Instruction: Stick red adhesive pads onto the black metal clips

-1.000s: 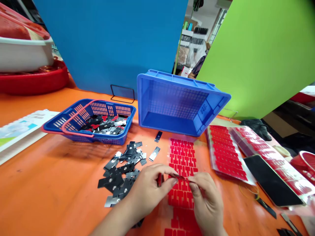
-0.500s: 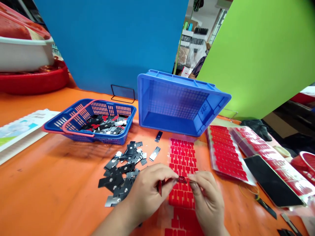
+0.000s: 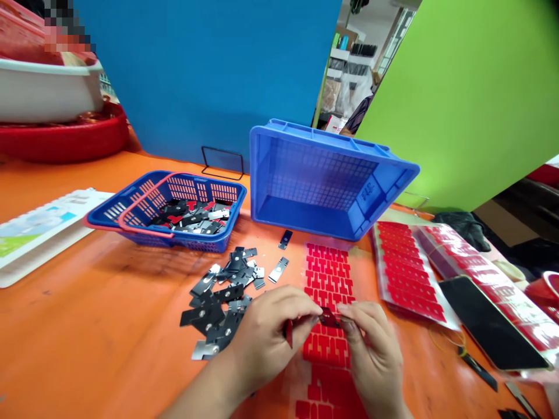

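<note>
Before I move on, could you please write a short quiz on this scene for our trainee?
1. What is between the fingertips of the left hand and the right hand? A) a phone; B) a small dark-red piece; C) a basket handle.
2. True or false: the heap of thin plates lies left of the red sheet under the hands.
3. How many loose plates lie apart between that heap and the blue crate?

Key: 1. B; 2. True; 3. Two.
</note>
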Tool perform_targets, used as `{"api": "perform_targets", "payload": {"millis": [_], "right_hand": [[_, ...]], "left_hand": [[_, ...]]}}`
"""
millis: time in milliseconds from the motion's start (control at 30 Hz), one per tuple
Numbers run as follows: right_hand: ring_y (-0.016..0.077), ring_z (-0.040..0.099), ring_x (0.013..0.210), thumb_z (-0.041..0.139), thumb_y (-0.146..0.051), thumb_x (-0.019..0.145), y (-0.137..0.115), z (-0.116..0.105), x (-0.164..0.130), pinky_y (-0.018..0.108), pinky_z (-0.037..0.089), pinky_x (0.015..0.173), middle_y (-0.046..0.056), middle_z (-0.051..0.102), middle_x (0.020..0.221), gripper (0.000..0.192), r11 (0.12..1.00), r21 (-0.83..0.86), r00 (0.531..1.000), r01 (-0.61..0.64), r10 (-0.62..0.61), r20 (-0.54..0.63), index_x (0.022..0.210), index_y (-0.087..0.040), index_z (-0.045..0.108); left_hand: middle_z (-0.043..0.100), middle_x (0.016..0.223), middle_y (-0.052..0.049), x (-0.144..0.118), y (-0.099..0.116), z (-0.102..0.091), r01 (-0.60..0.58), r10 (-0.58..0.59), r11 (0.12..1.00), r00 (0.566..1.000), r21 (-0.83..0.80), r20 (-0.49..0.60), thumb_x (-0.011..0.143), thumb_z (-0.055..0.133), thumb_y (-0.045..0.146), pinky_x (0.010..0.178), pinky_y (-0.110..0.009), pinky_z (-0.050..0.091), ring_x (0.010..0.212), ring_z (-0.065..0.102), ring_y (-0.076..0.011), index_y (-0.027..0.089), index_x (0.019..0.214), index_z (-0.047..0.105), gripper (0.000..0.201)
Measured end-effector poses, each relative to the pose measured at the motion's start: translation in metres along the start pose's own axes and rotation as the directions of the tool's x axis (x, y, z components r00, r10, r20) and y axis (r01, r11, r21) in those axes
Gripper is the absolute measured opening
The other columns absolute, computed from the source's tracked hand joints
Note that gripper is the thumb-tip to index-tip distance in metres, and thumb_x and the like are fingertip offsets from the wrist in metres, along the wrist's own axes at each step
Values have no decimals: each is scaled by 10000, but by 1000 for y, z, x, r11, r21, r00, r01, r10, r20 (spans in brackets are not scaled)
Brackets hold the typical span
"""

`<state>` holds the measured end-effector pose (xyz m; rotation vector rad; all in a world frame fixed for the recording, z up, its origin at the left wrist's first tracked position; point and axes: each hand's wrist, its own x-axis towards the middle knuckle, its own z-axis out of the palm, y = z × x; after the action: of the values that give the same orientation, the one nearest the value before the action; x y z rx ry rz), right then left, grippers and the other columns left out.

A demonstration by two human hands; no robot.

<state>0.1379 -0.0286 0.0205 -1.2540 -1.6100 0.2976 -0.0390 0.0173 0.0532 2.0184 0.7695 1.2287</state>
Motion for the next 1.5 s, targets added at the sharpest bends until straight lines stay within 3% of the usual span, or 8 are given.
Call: {"api": "perform_targets", "payload": {"millis": [200,367,533,933,1133,1333,1500], "right_hand": [[177,524,776,521,-151,797,1,0,-2,322,455,635,37,556,830,202,1000,-1,1000,-21,21,7,967,-235,591],[184,521,795,533,-139,785,0,1,-4,336,433,663,42,561,863,278,1000,5,997,-31,31,-74,1043,-241,543],[188,533,775,540,-109,773,-6,0,0,352,441,653,38,573,825,224,999,45,998,-1,3,-57,949,-239,585],[187,547,783,552,-102,763,-37,-10,28,355,448,684,40,591,836,222,993,101,997,64,-58,-59,935,-236,592],[183,547,790,535,-126,783,-28,4,16,329,453,659,45,587,847,214,987,157,994,-23,40,-101,965,-232,569],[181,561,764,544,-149,778,-9,9,10,326,455,655,41,604,823,191,995,93,998,-26,31,-55,948,-230,580],[172,571,752,550,-242,779,-6,9,10,290,473,643,38,602,822,106,956,158,965,-248,257,-41,872,-210,589]], "left_hand": [[618,754,-42,1,2,0,10,-10,1000,1000,-1,-10,739,514,70,632,-214,478,695,573,-101,167,855,606,177],[624,745,-50,1,2,0,19,-19,1000,1000,-8,5,754,504,99,624,-228,475,681,568,-109,165,842,608,152],[624,770,-48,1,1,1,28,-28,1000,1000,-2,-12,748,514,101,651,-236,477,706,570,-111,172,854,610,159],[612,779,-28,17,33,-17,-94,99,995,983,40,-154,716,547,42,662,-250,477,717,561,-109,176,882,590,217],[621,861,-52,11,25,-10,-76,87,995,977,62,-193,725,540,62,675,-248,495,789,585,-125,190,862,610,200],[644,888,-49,4,5,3,-83,86,996,989,28,-118,739,522,75,712,-258,499,814,601,-132,200,897,602,217],[636,900,-45,1,-6,2,-8,11,999,997,39,-74,730,538,84,707,-234,499,814,597,-122,196,998,579,293]]}}
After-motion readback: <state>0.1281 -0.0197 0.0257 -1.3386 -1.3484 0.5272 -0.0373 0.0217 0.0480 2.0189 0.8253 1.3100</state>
